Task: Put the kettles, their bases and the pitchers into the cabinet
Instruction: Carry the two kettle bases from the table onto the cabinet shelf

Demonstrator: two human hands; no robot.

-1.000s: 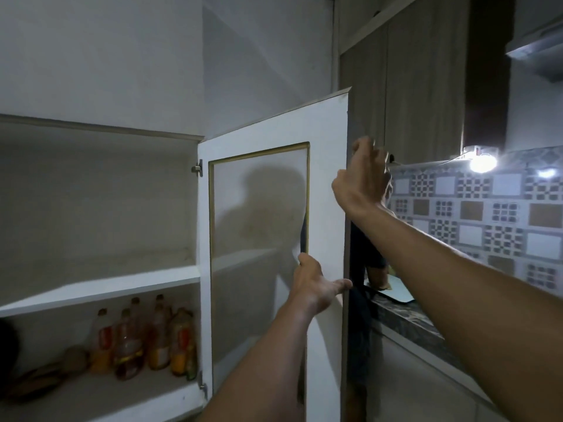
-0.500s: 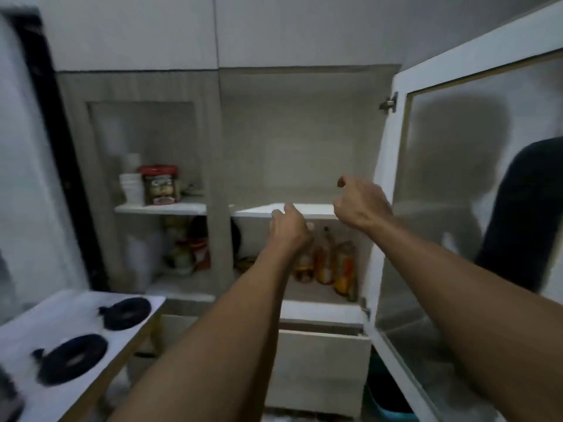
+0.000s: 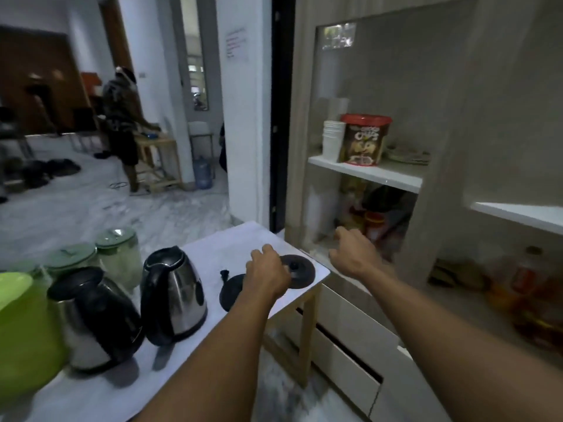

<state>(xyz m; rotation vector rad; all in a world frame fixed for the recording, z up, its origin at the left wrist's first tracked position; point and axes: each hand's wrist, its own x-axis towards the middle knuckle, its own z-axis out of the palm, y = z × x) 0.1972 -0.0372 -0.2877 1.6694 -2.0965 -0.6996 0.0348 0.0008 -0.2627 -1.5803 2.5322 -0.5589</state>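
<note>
Steel kettles [image 3: 173, 295] [image 3: 94, 318] stood lower left on the white worktop [image 3: 219, 248], pitchers [image 3: 117, 254] behind. Two black bases [image 3: 297, 271] [image 3: 233, 292] lay at frame centre under the left hand [image 3: 268, 275], fingers curled, grip unclear. Right hand [image 3: 355, 254] hovered loosely open, empty, before the cabinet [image 3: 435, 184].

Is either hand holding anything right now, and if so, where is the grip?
Nothing is clearly held. The left hand is over the two black kettle bases, any grip hidden. The right hand is empty, off the table.

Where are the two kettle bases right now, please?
Both kettle bases lie at the table's far right corner, beside the nearer kettle, under the left hand.
</note>
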